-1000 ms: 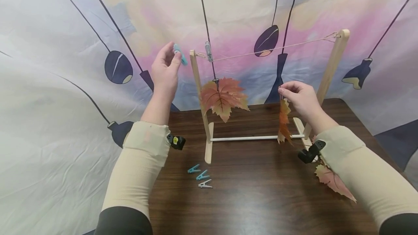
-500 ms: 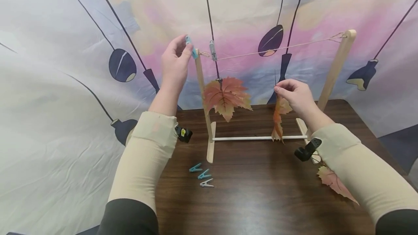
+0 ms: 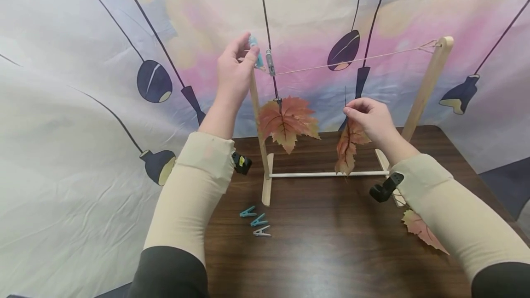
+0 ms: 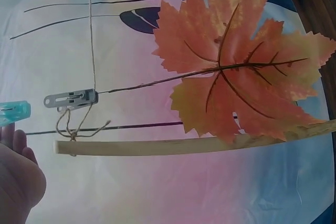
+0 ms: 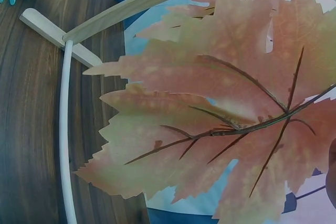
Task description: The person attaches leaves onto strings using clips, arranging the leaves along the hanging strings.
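Observation:
My left hand (image 3: 238, 68) pinches a blue clothespin (image 3: 256, 52) beside the top of the wooden stand's left post. The same blue clothespin (image 4: 14, 112) shows at the left edge of the left wrist view. Just right of it, a grey clothespin (image 3: 270, 62) on the string (image 3: 314, 69) grips the stem of a hanging orange maple leaf (image 3: 287, 123). My right hand (image 3: 370, 116) pinches the thin stem of another maple leaf (image 3: 349, 148), whose blade hangs below the fingers. That leaf (image 5: 252, 124) fills much of the right wrist view.
Two blue clothespins (image 3: 253, 216) and a white clothespin (image 3: 262, 232) lie on the dark wooden table (image 3: 314, 252). A white rod (image 3: 306, 175) joins the stand's feet. Near the right forearm lies another leaf (image 3: 423, 231). A painted cloth (image 3: 302, 22) hangs behind.
My left hand has moved right and up with the blue clothespin, toward the grey one. My right hand has shifted left with its leaf, which has turned to show more of its face.

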`<state>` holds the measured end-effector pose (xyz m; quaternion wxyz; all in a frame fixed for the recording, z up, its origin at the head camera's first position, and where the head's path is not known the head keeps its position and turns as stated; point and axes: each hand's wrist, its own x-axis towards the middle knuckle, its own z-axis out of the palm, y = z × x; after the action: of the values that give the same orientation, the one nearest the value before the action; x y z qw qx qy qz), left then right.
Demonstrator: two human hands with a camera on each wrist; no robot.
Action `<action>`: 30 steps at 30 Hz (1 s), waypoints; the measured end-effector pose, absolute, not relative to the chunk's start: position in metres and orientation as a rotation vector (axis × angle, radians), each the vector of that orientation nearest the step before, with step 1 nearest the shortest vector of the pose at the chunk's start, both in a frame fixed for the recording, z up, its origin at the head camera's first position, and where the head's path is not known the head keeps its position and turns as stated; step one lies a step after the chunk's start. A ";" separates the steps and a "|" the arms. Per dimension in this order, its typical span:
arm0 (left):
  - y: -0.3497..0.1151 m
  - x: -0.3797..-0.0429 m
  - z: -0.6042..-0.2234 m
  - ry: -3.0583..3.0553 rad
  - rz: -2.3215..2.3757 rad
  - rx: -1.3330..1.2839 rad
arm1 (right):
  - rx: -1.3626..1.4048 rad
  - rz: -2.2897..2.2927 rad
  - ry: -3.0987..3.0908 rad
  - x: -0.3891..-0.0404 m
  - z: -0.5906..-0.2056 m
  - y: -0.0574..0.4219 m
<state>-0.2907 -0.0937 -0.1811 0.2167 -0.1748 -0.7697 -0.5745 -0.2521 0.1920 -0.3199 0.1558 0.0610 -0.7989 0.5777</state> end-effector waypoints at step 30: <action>-0.059 -0.298 -0.170 -2.299 -1.504 -0.542 | 0.164 1.624 -2.303 -0.264 -0.307 0.163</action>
<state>-0.2976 -0.0585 -0.1698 0.1696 -0.1909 -0.8091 -0.5293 -0.2636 0.1630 -0.3070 0.1587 0.0574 -0.8056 0.5679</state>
